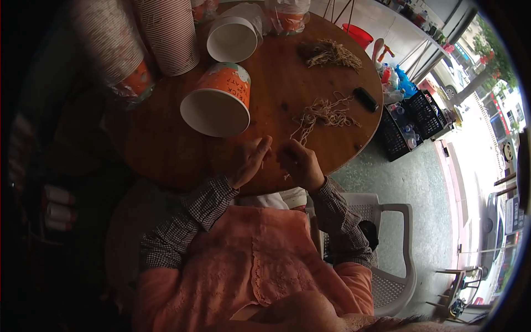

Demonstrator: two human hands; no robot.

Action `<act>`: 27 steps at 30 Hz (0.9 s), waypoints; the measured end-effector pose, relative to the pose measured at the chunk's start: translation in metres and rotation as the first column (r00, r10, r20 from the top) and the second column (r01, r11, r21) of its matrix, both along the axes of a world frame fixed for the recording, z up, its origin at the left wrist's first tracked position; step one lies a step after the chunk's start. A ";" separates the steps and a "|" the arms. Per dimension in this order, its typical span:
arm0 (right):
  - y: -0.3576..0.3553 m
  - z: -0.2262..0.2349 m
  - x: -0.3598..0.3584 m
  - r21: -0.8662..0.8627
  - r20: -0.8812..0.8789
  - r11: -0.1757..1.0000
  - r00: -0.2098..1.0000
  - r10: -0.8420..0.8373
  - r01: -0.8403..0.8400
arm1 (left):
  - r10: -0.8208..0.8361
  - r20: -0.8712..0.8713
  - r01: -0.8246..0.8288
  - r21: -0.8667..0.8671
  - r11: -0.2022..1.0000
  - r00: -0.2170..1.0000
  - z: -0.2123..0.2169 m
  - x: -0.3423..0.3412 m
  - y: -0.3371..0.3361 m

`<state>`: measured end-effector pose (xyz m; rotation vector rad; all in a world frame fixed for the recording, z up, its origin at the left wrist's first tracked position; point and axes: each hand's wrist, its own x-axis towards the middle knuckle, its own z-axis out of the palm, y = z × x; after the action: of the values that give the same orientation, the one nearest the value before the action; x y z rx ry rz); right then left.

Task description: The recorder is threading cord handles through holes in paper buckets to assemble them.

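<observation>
My left hand (251,161) and my right hand (300,164) face each other just above the near edge of the round wooden table (265,99). Both are closed, with fingertips a little apart. A loose tangle of beige string (326,115) lies beyond my right hand, and one strand runs from it down to those fingers. A short bit of string hangs below that hand. What the left fingers pinch is too small to make out. Past my left hand, an orange printed paper bucket (235,83) lies on its side, its white mouth toward me.
Behind it lies another white paper bucket (232,40). Tall stacks of nested paper buckets (167,36) stand far left. A thicker string bundle (330,54) and a small black object (365,99) sit at the right. A white plastic chair (406,238) and black crates (409,124) are beyond the table.
</observation>
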<state>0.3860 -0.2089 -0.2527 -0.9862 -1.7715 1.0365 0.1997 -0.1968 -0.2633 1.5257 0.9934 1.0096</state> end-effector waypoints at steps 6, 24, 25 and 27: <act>0.005 -0.008 -0.005 -0.032 -0.001 0.999 0.999 0.042 -0.042 | 0.047 -0.017 -0.043 0.210 0.977 0.999 -0.013 0.003 -0.004; 0.020 0.001 -0.032 -0.146 -0.214 0.977 0.970 0.120 -0.153 | 0.258 -0.211 -0.184 0.314 0.931 0.943 -0.001 -0.049 -0.023; 0.012 0.001 -0.035 -0.155 -0.253 0.974 0.959 0.124 -0.167 | 0.262 -0.252 -0.180 0.306 0.935 0.932 0.012 -0.042 -0.026; -0.003 0.002 -0.053 -0.097 -0.306 0.984 0.946 0.111 -0.147 | 0.302 -0.231 -0.182 0.430 0.885 0.925 0.021 -0.046 -0.034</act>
<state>0.3333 -0.2117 -0.2512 -0.7433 -1.5531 1.3136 0.1534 -0.2304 -0.2422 1.9677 1.2677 1.2474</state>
